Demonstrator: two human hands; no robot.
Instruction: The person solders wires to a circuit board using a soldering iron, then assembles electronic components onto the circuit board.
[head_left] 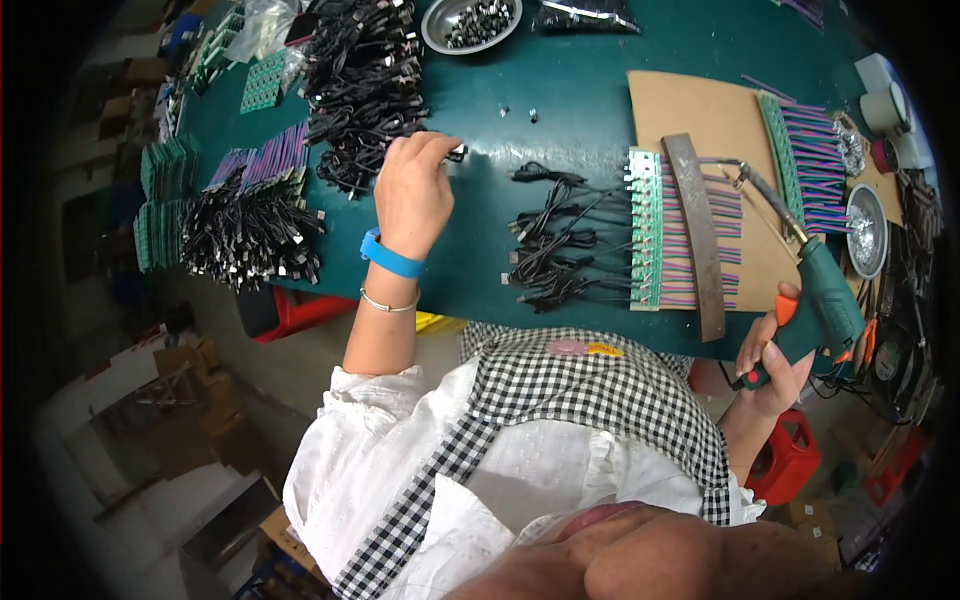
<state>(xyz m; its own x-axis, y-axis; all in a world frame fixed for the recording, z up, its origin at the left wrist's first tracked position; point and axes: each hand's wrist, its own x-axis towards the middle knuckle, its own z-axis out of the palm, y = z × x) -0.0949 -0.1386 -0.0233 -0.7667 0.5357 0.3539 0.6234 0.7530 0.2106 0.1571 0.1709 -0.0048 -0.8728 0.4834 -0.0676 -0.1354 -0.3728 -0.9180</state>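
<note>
My left hand (415, 187), with a blue wristband, is closed in a pinch beside a heap of black cables (365, 75). A small black-and-silver connector (457, 153) shows at its fingertips; whether a cable is attached cannot be made out. My right hand (772, 362) is wrapped around a green soldering gun (830, 300) with an orange trigger. Its metal tip points left, over a strip of green circuit boards (646, 230). Black cables (555, 240) fan out left from that strip, and purple wires run right, beneath a flat metal bar (697, 240).
Brown cardboard (665, 100) lies under the boards and bar. Another wired board strip (782, 160) and a metal dish (866, 230) are at right. A bowl of small connectors (472, 24) stands at the back. Stacked boards (160, 235) and wired cable bundles (245, 235) fill the left edge.
</note>
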